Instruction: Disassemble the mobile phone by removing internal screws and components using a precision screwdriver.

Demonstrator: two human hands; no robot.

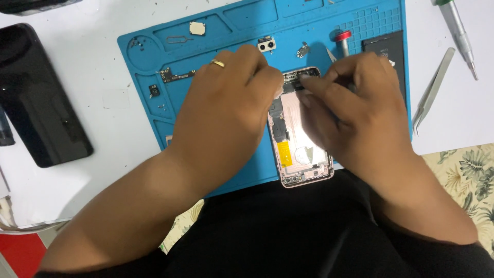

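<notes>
White counter (103, 103) carries a blue silicone repair mat (149, 51). Centre frame, the opened pink phone chassis (303, 164) lies stripped: camera module (266, 45) already out, small boards remaining. Left hand (226, 103) steadies its upper edge; right hand (355, 108) fingers pinch together at the top connector.

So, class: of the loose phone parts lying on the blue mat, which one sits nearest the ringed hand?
The dual camera part, lying just beyond the left hand; the square part and the long strip lie farther left.
</notes>
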